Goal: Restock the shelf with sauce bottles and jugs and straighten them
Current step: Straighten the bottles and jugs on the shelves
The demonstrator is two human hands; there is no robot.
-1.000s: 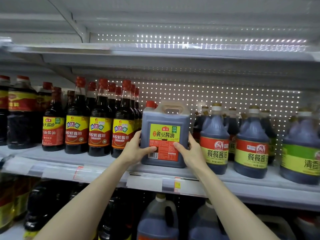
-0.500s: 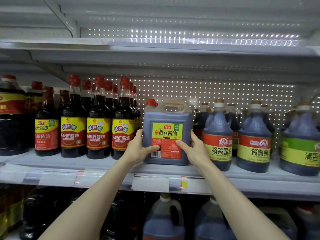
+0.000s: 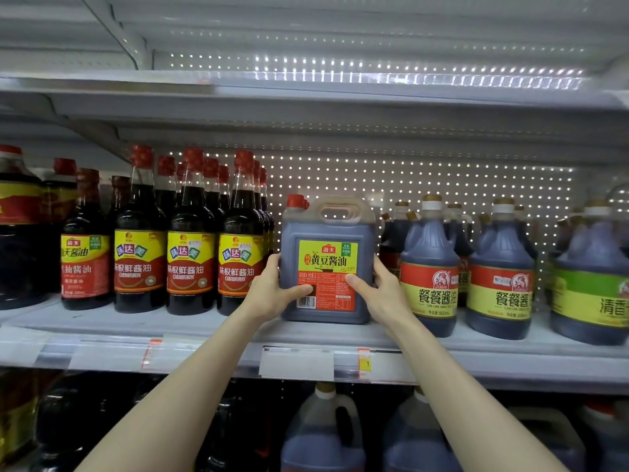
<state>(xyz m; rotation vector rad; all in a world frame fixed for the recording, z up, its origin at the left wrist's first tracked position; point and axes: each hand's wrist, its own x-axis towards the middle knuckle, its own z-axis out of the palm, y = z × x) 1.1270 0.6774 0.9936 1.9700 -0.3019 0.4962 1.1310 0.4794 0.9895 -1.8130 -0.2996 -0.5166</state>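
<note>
A square dark soy sauce jug with a red cap, a moulded handle and a yellow-and-red label stands upright on the middle shelf. My left hand grips its left side, thumb across the lower label. My right hand grips its right side the same way. The jug sits between a row of tall red-capped bottles on its left and round blue-tinted jugs on its right.
More red-capped bottles and a big dark bottle stand further left. A green-labelled jug is at the far right. Large jugs fill the shelf below. Price tag holders line the shelf edge. An upper shelf hangs overhead.
Both hands keep their grip on the jug, which stays upright at the same spot on the shelf. The view has shifted slightly; nothing else moved.
</note>
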